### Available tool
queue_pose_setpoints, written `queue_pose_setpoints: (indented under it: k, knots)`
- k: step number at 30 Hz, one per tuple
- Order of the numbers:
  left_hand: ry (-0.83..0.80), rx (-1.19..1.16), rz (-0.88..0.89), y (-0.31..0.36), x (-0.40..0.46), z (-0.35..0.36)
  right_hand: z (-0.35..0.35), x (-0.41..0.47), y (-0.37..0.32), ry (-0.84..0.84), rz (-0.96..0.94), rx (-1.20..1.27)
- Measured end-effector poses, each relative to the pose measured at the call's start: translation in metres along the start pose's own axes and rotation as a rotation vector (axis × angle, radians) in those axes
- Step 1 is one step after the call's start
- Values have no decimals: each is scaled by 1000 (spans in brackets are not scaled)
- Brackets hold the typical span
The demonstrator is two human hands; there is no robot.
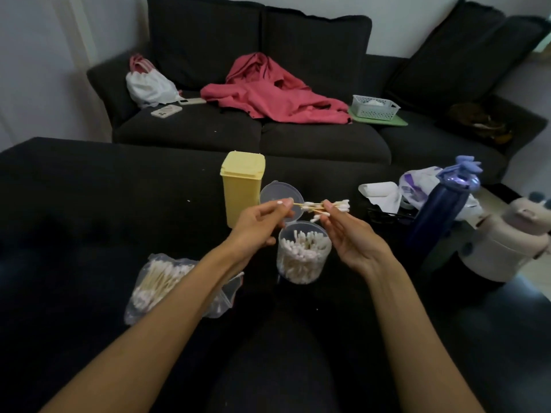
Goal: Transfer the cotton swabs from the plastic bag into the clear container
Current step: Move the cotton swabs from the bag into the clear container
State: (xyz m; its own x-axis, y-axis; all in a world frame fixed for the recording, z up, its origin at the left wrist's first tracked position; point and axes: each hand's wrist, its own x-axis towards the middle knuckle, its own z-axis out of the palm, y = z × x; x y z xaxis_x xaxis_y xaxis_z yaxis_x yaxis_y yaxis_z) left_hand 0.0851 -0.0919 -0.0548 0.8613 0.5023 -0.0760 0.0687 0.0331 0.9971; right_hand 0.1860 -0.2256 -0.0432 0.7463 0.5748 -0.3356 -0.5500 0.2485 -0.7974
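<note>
Held level above the round clear plastic container point(303, 257): a small bundle of wooden-stemmed, white-tipped cotton swabs point(325, 207), long axis running left to right, one set of tips fanned out past the right hand point(347, 236). Pinched at the left stem ends by fingertips of the left hand point(258, 223), gripped nearer the right end between thumb and fingers of the right hand; probably held at both ends to square the stems before tipping them upright. Directly below, container open and already largely filled with swabs standing on end, tips up. At near left, crumpled clear plastic bag point(167, 281) lying flat, mouth toward the container, many swabs inside. Just beyond, clear round lid point(278, 193) set aside against a tall pale yellow plastic box point(242, 192).
</note>
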Motion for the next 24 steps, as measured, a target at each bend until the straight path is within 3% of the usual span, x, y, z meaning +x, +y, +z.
queue_pose_setpoints:
  k: [5,13,15,20,24]
  knots:
    - [79,-89,22,0,5,12,-6,1,-3,10,18,-24]
    - [163,61,95,4,11,6,-14,0,-5,42,-54,-85]
    - [154,178,178,4,9,-4,-18,0,-7,84,-84,-90]
    - [-104,669,305,16,-1,-14,-25,1,-10,138,-126,-109]
    - [-128,900,405,25,-1,-6,-24,-1,-9,142,-116,-150]
